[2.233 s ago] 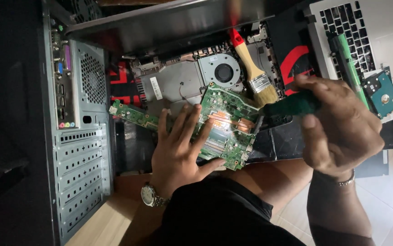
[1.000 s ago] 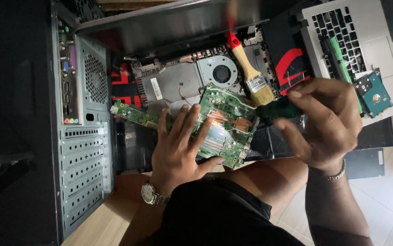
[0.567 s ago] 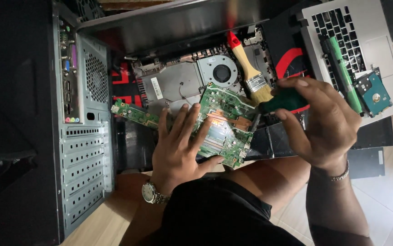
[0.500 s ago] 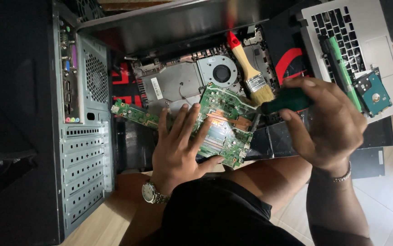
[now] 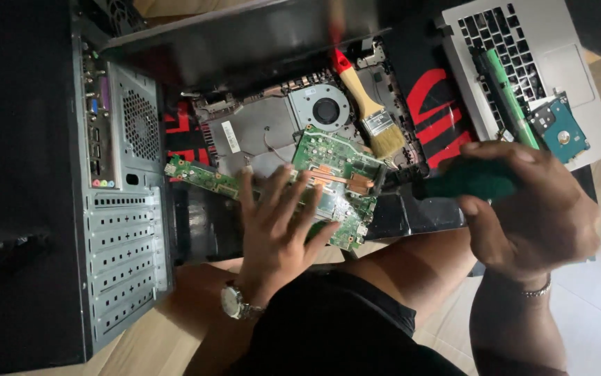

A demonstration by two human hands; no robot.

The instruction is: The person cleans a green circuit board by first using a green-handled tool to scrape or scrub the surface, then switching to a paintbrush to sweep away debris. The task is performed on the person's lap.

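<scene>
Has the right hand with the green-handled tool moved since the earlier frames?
Barely. The right hand keeps gripping the green-handled tool just right of the paintbrush, its tip toward the green circuit board, as before.

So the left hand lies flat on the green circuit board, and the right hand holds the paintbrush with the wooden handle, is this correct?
Not quite. In the head view the right hand holds a dark green tool handle, not the paintbrush. The paintbrush lies untouched on the opened laptop base, beside the fan. The rest is right: the left hand lies flat on the green circuit board.
</scene>
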